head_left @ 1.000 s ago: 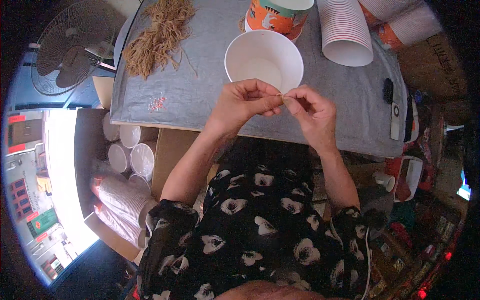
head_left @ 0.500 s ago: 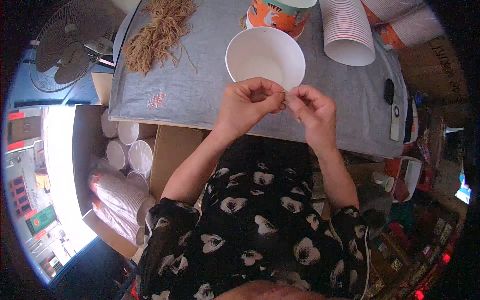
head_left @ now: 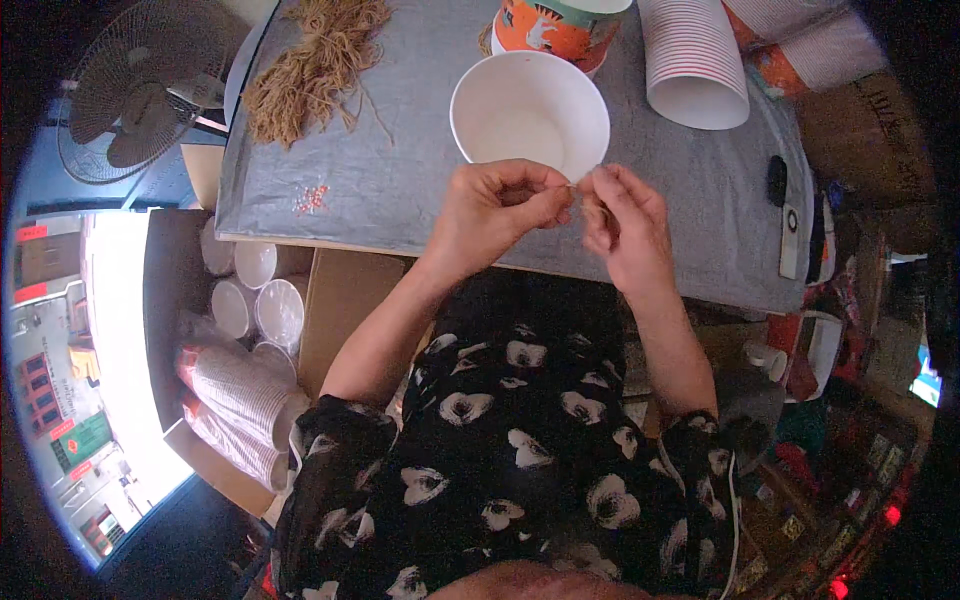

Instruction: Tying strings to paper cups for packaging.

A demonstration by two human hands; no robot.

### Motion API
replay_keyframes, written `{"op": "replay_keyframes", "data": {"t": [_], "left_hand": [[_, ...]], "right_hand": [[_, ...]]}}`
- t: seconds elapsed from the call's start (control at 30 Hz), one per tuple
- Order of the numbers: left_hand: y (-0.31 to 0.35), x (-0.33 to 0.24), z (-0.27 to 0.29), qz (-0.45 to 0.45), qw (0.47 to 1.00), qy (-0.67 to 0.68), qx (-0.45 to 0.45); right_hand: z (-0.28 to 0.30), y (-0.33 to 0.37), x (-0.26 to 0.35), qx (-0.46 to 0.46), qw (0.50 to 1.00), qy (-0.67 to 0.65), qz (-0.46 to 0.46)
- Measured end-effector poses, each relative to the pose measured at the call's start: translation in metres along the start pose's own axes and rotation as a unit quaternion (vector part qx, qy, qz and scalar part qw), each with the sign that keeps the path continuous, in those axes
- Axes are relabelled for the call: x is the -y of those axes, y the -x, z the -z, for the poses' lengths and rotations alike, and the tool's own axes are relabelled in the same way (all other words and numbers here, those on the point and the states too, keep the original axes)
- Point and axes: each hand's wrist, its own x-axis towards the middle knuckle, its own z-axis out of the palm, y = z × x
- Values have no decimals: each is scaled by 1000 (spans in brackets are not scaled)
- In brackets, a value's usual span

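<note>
A white paper bucket (head_left: 525, 95) stands on the table with its mouth tilted toward me. At its near rim my left hand (head_left: 490, 212) pinches thumb and forefinger together on a thin bit of tan twine (head_left: 573, 187). My right hand (head_left: 632, 215) is just beside it, its thumb and forefinger also closed, apparently on the twine's other part. Fingers hide most of the twine. At the far left lies a loose bundle of tan twine (head_left: 320, 65). A small heap of red and white bits (head_left: 311, 199) sits near the table's left front.
The grey-covered table (head_left: 420, 200) carries an orange printed bucket (head_left: 560, 35) behind the white one. A stack of white buckets (head_left: 697, 70) lies at the far right, near a black-and-white tool (head_left: 790, 240). Bagged cups (head_left: 235, 400) fill a carton at left, below a fan (head_left: 135, 100).
My right hand has drawn slightly away from the left, opening a small gap between the fingertips. My left hand keeps its pinch at the bucket's rim.
</note>
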Motion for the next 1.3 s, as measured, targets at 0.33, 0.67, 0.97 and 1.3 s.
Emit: {"op": "replay_keyframes", "data": {"t": [0.33, 0.67, 0.97, 1.3], "left_hand": [[-1, 8, 2, -15, 999, 48, 17], [1, 6, 3, -22, 998, 55, 15], [0, 11, 1, -39, 995, 93, 24], [-1, 12, 6, -14, 995, 97, 33]], "right_hand": [[4, -1, 1, 34, 994, 107, -2], [2, 2, 10, 78, 966, 237, 67], [5, 0, -3, 69, 993, 88, 25], [6, -1, 2, 68, 990, 121, 23]]}}
